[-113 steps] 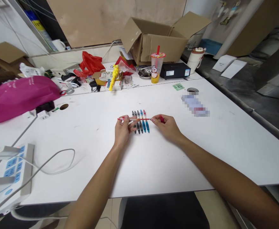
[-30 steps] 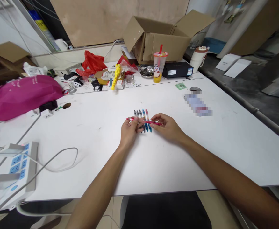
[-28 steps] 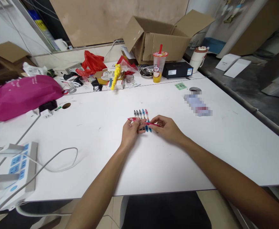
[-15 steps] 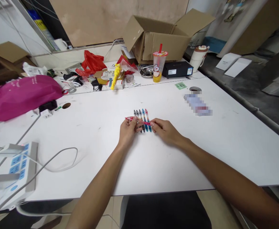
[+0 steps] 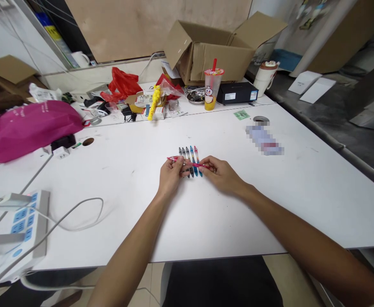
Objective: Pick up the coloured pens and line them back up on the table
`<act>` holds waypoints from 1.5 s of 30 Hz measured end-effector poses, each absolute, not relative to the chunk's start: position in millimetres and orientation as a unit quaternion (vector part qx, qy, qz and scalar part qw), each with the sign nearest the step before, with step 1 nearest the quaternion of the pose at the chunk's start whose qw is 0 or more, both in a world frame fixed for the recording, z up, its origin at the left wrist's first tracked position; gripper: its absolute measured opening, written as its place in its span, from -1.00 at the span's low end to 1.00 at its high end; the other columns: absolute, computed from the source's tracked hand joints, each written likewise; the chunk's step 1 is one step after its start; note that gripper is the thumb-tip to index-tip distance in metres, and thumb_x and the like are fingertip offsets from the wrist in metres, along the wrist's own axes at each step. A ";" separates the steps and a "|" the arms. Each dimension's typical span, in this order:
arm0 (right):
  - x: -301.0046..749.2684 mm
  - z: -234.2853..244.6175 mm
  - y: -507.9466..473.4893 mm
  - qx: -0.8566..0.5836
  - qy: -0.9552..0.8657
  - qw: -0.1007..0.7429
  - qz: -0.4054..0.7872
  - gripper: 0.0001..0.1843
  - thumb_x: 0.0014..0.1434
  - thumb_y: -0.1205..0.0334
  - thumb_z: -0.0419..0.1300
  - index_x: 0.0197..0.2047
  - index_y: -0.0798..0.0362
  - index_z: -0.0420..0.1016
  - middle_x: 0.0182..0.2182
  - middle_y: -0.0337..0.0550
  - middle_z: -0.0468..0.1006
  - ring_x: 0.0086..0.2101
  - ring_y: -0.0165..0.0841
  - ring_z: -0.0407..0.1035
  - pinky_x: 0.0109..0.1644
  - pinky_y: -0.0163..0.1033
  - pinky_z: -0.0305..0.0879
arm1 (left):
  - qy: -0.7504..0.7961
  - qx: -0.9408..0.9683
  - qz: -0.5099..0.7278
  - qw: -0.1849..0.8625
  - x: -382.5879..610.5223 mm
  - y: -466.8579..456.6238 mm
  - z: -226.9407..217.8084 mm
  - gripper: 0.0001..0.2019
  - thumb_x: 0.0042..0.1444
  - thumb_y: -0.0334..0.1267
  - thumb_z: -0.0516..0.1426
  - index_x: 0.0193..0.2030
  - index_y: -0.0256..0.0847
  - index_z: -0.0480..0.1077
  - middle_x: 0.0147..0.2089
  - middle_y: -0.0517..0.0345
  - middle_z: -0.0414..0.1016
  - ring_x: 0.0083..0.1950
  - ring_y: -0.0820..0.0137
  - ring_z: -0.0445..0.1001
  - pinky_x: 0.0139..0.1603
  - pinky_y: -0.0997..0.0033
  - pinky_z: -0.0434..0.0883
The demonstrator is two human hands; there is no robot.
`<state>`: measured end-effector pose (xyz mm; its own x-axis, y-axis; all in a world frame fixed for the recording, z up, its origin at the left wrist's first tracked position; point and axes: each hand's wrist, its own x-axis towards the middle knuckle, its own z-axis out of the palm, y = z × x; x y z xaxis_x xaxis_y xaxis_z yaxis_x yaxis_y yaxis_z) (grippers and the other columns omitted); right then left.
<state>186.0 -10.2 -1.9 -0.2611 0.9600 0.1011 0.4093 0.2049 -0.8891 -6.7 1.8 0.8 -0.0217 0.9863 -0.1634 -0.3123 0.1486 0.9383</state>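
Both my hands hold one red pen (image 5: 190, 163) crosswise just above the white table (image 5: 206, 213). My left hand (image 5: 170, 178) pinches the pen's left part and my right hand (image 5: 223, 174) pinches its right end. Under the pen lies a row of several pens (image 5: 190, 154) side by side, grey, blue and one red, pointing away from me. My fingers hide the near ends of that row.
A white power strip (image 5: 17, 230) with a looping cable (image 5: 78, 215) lies at the left front. A pink bag (image 5: 27, 128) sits at far left. Behind stand a drink cup (image 5: 210, 88), an open cardboard box (image 5: 212, 51), a black box (image 5: 235, 92) and red bags (image 5: 121, 83).
3.8 s ago my hands held a thin red refill and a separate piece apart. Since a second ago the pen stays whole and my right fingers shift slightly along its right end.
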 end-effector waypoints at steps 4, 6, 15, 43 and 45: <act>184.9 -1.2 -9.8 -0.492 -0.693 0.357 0.387 -0.65 0.34 -0.12 0.13 -0.20 -0.02 0.50 -0.39 -0.20 0.52 -0.45 -0.36 0.27 -0.34 -0.19 0.16 | 0.465 0.371 0.536 0.599 -6.5 1.6 1.0 -0.69 0.16 -0.04 0.34 -0.21 -0.27 0.50 -0.12 -0.07 0.65 -0.17 0.34 0.67 -0.32 0.50 0.55; 184.5 -0.5 -10.0 -0.492 -0.697 0.365 0.374 -0.69 0.31 -0.10 0.19 -0.16 -0.03 0.49 -0.34 -0.19 0.54 -0.42 -0.35 0.27 -0.32 -0.20 0.17 | 0.464 0.372 0.537 0.599 -6.6 1.2 1.4 -0.69 0.16 -0.05 0.34 -0.21 -0.27 0.49 -0.13 -0.07 0.65 -0.16 0.33 0.67 -0.31 0.49 0.55; 184.1 2.0 -11.1 -0.479 -0.690 0.351 0.414 -0.68 0.33 -0.08 0.18 -0.26 0.00 0.50 -0.42 -0.24 0.49 -0.43 -0.38 0.26 -0.33 -0.22 0.15 | 0.455 0.375 0.530 0.609 -9.7 3.5 -3.2 -0.63 0.11 -0.01 0.37 -0.18 -0.28 0.46 -0.14 -0.05 0.66 -0.18 0.36 0.66 -0.27 0.48 0.54; 187.0 3.2 -10.3 -0.457 -0.658 0.362 0.477 -0.67 0.40 -0.05 0.09 -0.27 0.01 0.45 -0.52 -0.31 0.39 -0.47 -0.39 0.22 -0.33 -0.22 0.14 | 0.427 0.428 0.587 0.538 -21.2 10.2 -5.8 -0.44 0.11 0.09 0.34 0.16 -0.10 0.35 -0.32 0.18 0.57 -0.45 0.44 0.54 -0.37 0.42 0.47; 186.7 2.9 -10.4 -0.455 -0.662 0.358 0.475 -0.67 0.39 -0.05 0.09 -0.27 0.01 0.44 -0.52 -0.31 0.39 -0.47 -0.39 0.22 -0.33 -0.22 0.13 | 0.432 0.422 0.591 0.535 -21.6 10.3 -5.6 -0.42 0.11 0.09 0.34 0.19 -0.08 0.33 -0.31 0.19 0.58 -0.45 0.44 0.54 -0.38 0.42 0.47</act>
